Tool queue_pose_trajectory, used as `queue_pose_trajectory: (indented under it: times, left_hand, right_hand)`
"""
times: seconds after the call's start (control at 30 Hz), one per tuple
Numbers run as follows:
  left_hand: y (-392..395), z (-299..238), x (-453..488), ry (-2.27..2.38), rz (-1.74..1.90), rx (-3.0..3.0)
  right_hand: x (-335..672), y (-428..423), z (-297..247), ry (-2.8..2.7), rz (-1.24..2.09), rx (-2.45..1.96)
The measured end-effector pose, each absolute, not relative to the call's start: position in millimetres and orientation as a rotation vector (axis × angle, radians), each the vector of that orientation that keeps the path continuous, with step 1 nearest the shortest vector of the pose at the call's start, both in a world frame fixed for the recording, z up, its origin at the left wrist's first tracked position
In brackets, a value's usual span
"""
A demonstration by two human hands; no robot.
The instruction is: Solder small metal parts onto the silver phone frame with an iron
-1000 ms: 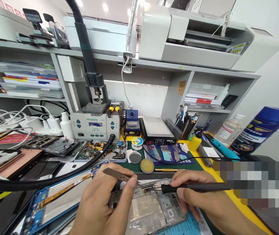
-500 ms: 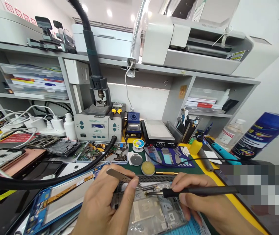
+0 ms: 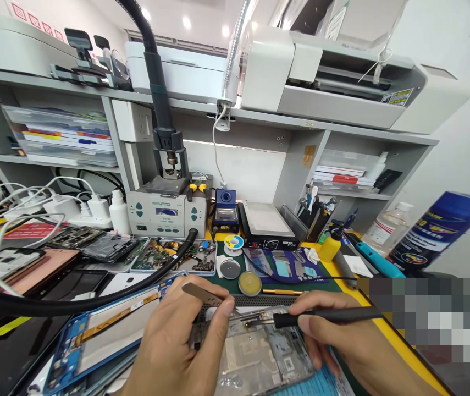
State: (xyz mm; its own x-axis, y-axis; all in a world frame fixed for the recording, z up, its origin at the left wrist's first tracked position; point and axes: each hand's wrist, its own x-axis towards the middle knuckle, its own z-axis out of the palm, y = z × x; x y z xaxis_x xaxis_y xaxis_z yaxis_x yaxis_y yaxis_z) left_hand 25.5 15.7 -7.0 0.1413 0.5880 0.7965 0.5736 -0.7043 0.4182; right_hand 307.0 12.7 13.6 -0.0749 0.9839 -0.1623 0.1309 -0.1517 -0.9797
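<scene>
My left hand (image 3: 185, 335) is closed on a pair of metal tweezers (image 3: 202, 295). Their points reach over the top part of a phone frame (image 3: 251, 355). From the right, my right hand (image 3: 333, 330) grips the black handle of a soldering iron (image 3: 290, 319). The iron's slim tip meets a small gold-coloured spot (image 3: 246, 325) near the frame's upper edge, close to the tweezer points. The curled lower fingers of my right hand rest by the frame's right side. Under the frame lies a blue sheet (image 3: 313, 382); my left hand hides the frame's left part.
A thick black hose (image 3: 94, 305) arcs across the left, over a blue phone frame (image 3: 106, 335). Behind my hands are a solder paste tin (image 3: 250, 283), a solder spool (image 3: 233, 243), a parts tray (image 3: 177, 256) and a hot-air station (image 3: 164, 214). A spray can (image 3: 441, 231) stands right.
The soldering iron's handle has levelled slightly, its rear end a little lower in tilt and further left. Its tip stays at nearly the same spot. My left hand and the tweezers barely move.
</scene>
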Motion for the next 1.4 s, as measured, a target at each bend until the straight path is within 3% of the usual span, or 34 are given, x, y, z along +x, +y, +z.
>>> queue_pose_trajectory:
  times: [1.4]
  left_hand:
    - [16.0,-8.0,25.8,1.163,1.660,2.365]
  right_hand:
    - [307.5,9.7,9.5,-1.267,1.261,-1.316]
